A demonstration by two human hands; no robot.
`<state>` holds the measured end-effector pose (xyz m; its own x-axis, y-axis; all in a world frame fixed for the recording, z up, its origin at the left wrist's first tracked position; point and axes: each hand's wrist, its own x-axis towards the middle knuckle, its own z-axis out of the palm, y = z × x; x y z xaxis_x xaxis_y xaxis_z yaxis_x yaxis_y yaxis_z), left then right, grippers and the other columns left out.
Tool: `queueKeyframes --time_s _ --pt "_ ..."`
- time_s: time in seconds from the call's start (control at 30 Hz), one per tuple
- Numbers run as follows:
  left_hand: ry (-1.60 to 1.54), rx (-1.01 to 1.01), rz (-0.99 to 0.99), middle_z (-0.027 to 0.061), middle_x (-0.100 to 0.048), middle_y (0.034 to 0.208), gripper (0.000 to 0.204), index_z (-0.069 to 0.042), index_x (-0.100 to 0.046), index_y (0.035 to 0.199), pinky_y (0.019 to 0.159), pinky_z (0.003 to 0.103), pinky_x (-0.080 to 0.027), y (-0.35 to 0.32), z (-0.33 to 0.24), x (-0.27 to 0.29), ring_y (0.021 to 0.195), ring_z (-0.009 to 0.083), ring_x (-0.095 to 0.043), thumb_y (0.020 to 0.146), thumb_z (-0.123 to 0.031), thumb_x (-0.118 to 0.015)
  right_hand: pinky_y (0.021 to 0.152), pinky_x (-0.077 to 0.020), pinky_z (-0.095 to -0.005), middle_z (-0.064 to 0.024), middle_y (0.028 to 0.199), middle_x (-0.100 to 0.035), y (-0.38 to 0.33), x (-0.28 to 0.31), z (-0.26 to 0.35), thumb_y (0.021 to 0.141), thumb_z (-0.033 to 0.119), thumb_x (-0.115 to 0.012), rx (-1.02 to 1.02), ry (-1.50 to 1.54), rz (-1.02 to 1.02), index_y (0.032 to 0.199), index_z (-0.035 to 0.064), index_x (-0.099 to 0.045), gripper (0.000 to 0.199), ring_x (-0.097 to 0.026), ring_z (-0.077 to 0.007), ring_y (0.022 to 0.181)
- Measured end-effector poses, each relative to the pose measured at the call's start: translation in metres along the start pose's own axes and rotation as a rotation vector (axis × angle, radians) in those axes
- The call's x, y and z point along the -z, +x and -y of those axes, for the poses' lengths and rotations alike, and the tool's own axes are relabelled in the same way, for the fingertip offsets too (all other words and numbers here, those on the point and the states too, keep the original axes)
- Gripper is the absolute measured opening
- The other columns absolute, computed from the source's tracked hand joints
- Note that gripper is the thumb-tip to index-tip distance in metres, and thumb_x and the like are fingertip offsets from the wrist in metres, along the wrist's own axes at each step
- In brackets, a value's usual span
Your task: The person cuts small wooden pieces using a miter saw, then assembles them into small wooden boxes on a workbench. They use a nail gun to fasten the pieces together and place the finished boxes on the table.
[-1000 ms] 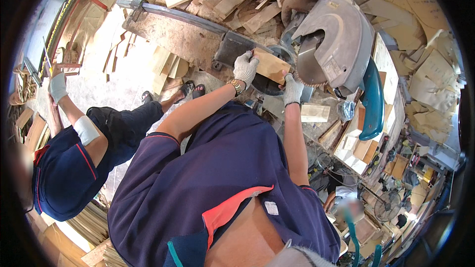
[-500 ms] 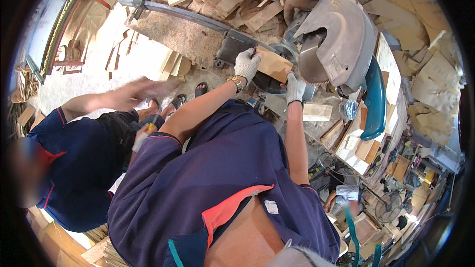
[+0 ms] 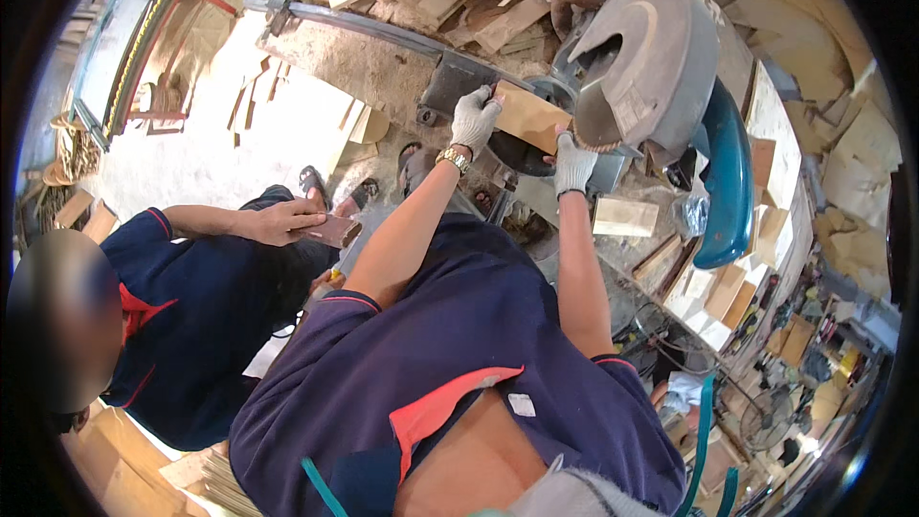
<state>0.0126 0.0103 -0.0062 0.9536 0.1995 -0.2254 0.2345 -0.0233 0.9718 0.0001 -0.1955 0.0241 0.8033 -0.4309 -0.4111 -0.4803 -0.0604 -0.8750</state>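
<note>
A grey mitre saw point(image 3: 651, 67) fills one o'clock. Under its blade guard lies a flat, tan, rectangular wooden board point(image 3: 529, 117). The gloved left hand point(image 3: 473, 119) and right hand point(image 3: 573, 164) each grip an end, fingers curled. Positioning seems in hand; cutting next calls for steady alignment.

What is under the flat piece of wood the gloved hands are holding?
Under the wood piece a dark round saw base shows. The left hand and right hand grip its ends. The blade stays hidden inside the grey guard.
</note>
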Motion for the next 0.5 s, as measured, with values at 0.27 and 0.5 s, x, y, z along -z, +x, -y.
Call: queueKeyframes --time_s 0.27,0.5 --pt "0.104 0.044 -0.186 0.0250 -0.072 0.088 0.039 -0.001 -0.074 0.113 0.076 0.044 -0.054 0.000 -0.007 -0.023 0.083 0.0406 -0.072 0.094 -0.034 -0.069 0.045 -0.0622 -0.0346 -0.0124 0.124 -0.064 0.018 0.015 -0.013 0.092 0.024 -0.085 -0.029 0.008 0.023 0.143 0.0062 -0.051 0.064 -0.070 -0.0239 0.078" --pt "0.299 0.142 -0.178 0.0227 -0.080 0.108 0.046 -0.001 -0.076 0.124 0.088 0.042 -0.056 -0.003 -0.023 -0.025 0.102 0.0322 -0.078 0.094 -0.034 -0.069 0.045 -0.0624 -0.0360 -0.0148 0.100 -0.075 0.010 0.007 -0.001 0.093 0.022 -0.084 0.038 -0.026 0.039 0.120 -0.0054 -0.070 0.041 -0.072 -0.0243 0.065"
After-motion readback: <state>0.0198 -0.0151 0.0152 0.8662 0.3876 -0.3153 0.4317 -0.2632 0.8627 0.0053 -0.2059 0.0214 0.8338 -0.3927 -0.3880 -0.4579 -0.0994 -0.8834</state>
